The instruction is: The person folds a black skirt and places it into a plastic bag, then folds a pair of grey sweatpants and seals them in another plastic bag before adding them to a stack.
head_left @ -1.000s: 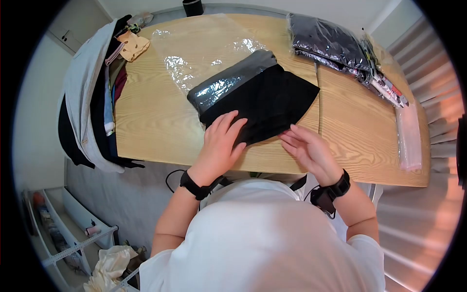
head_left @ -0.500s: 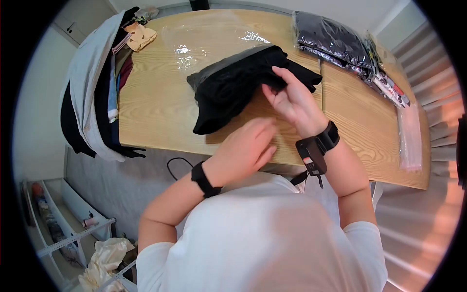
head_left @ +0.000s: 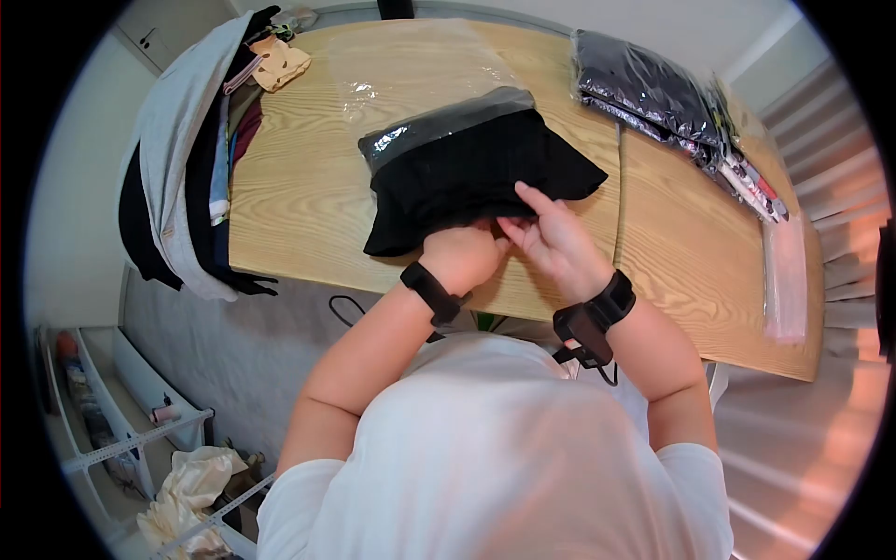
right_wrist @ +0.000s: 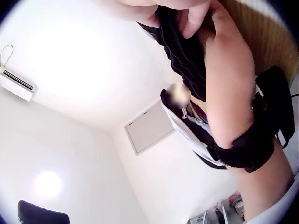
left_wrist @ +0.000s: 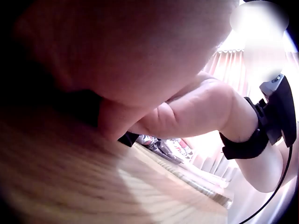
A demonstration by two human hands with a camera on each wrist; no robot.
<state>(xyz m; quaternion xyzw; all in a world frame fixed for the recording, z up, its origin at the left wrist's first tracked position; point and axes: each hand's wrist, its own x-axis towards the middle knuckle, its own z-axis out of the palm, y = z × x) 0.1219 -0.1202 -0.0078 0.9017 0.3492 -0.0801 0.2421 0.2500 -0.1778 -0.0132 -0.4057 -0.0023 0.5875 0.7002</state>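
A black garment [head_left: 467, 173] lies on the table, a grey, glossy plastic-covered strip [head_left: 425, 129] along its far side. At its near edge, the left hand [head_left: 464, 259] bends inward with its fingertips hidden by the cloth. Beside it, the right hand [head_left: 563, 245] pinches the same edge, thumb uppermost. Gathered black fabric [right_wrist: 180, 51] runs between the two hands in the right wrist view, where the left hand [right_wrist: 229, 70] curls against it. The left wrist view shows the left hand [left_wrist: 126, 51] large and dark, low over the wood.
Clear plastic [head_left: 401, 61] extends over the table [head_left: 299, 224] behind the garment. Hanging or piled clothes [head_left: 173, 177] line the left end. Bagged dark clothing [head_left: 644, 84] and a pale flat plastic packet [head_left: 784, 280] are on the right. A shelf unit [head_left: 140, 448] stands at lower left.
The garment's near part was lifted and bunched, and now lies lower and flatter. The left hand has moved from on top of the cloth to its near edge; the right hand has come back down.
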